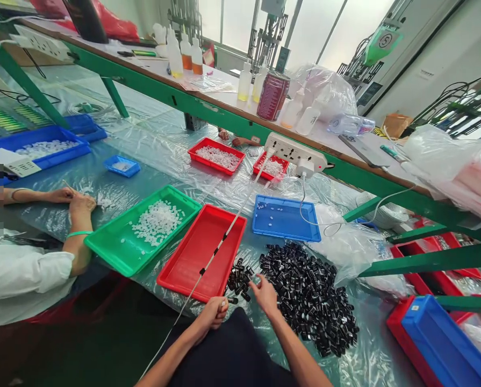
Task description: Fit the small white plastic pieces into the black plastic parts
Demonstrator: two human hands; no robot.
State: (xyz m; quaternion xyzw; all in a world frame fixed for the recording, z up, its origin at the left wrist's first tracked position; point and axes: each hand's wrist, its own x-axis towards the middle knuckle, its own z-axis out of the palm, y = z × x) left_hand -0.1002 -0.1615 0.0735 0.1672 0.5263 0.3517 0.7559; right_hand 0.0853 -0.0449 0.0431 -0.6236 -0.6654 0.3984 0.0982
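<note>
My left hand [213, 318] is closed just below the near edge of the red tray [202, 252]; a small black part [232, 300] shows at its fingertips. Just right of it, my right hand [265, 294] pinches something small and pale that I cannot make out, by the small cluster of black parts [240, 277]. A large heap of black cylindrical parts [308, 295] spreads to the right of that hand. The red tray holds nothing, and a white cable with black tape bands crosses over it. Behind the heap sits a blue tray [286, 217] with a few tiny pieces.
On the left, a green tray [115, 250] of white pieces lies near a co-worker's hands [81, 201]. Small red trays [216, 156] stand farther back. A power strip [296, 153] hangs from the green-framed shelf [220, 110]. Stacked bins [445, 344] stand at the lower right.
</note>
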